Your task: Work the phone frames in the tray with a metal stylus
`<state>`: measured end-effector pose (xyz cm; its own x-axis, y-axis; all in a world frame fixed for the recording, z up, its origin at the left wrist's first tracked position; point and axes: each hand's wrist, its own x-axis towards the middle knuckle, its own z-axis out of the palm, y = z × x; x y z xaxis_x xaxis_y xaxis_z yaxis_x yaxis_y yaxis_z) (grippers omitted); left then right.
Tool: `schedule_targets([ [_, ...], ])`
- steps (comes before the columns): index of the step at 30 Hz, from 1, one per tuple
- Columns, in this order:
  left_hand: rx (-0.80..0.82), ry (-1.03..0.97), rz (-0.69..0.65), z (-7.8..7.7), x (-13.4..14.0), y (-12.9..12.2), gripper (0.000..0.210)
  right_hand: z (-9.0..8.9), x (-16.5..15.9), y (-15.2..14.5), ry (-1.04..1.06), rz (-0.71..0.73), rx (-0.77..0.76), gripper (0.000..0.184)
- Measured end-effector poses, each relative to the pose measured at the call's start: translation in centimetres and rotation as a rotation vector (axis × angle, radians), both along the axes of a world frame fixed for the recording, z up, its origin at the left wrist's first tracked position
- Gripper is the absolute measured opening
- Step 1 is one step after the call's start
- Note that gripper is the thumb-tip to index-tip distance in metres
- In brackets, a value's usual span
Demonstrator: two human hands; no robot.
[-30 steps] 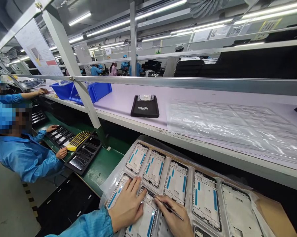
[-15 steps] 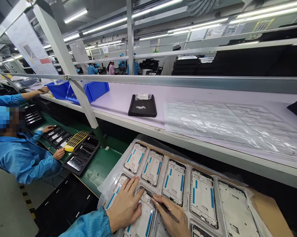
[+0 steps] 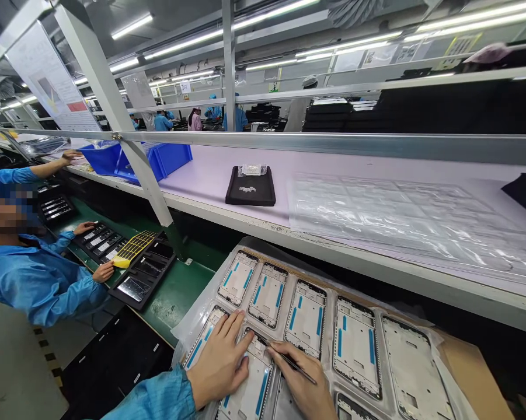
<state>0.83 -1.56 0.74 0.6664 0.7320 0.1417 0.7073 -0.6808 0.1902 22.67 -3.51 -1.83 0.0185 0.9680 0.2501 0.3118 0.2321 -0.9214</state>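
Head view: one camera, looking forward and down over a factory line.
Left hand (image 3: 219, 367): lies flat, fingers (image 3: 232, 329) spread wide, palm down on a phone frame (image 3: 249, 388) at the near edge of the desk; it holds nothing and presses the frame into its pocket.
Right hand (image 3: 304, 385): fingers pinched narrow around tweezers (image 3: 291, 363), whose tip touches the top edge of the same frame.
Blister tray (image 3: 457, 396): clear plastic, seated on brown card at the near edge of the desk; it carries a far row of frames, blue strips on most of them, the rightmost bare.
Handling, as a judgement: the frame looks thin, light and stiff but easily bent or scratched; best taken by its dark outer rim, not the blue strips or the open middle. The tray looks flimsy and slippery, so it wants a flat hand on it.
Shelf (image 3: 227, 181): beyond the desk, with a black pad (image 3: 251, 188), blue bins (image 3: 166, 158) and empty clear trays (image 3: 403, 216).
Co-worker (image 3: 39, 280): at the left, blue sleeves, one hand on a yellow sheet (image 3: 133, 248) over black trays (image 3: 142, 280) on a green belt (image 3: 179, 294).
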Motion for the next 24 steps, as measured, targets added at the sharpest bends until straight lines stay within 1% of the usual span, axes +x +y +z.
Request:
schedule_targets([
  [3,-0.024,0.019,0.007,0.2,0.1,0.0,0.060,-0.5,0.1,-0.2,-0.009,-0.012,0.010,0.027],
  [5,-0.040,0.012,0.011,0.4,0.2,0.0,0.058,-0.5,0.1,-0.3,-0.014,-0.011,0.054,0.024],
  [10,-0.058,0.016,0.010,0.4,0.3,0.0,0.059,0.3,0.0,-0.2,-0.016,0.027,0.202,0.018],
  [12,-0.051,0.010,0.012,0.3,0.2,0.0,0.060,0.5,0.0,-0.2,-0.054,0.061,0.227,0.021],
  [15,-0.036,-0.008,0.007,-0.1,0.0,0.0,0.061,0.4,0.0,-0.1,-0.113,0.085,0.158,0.030],
  [21,-0.045,0.005,0.003,-0.2,-0.1,0.1,0.062,0.7,-0.1,0.0,-0.058,0.064,-0.025,0.045],
  [24,-0.054,0.023,0.000,-0.1,0.0,0.1,0.059,0.9,-0.2,0.0,-0.055,0.055,-0.082,0.047],
])
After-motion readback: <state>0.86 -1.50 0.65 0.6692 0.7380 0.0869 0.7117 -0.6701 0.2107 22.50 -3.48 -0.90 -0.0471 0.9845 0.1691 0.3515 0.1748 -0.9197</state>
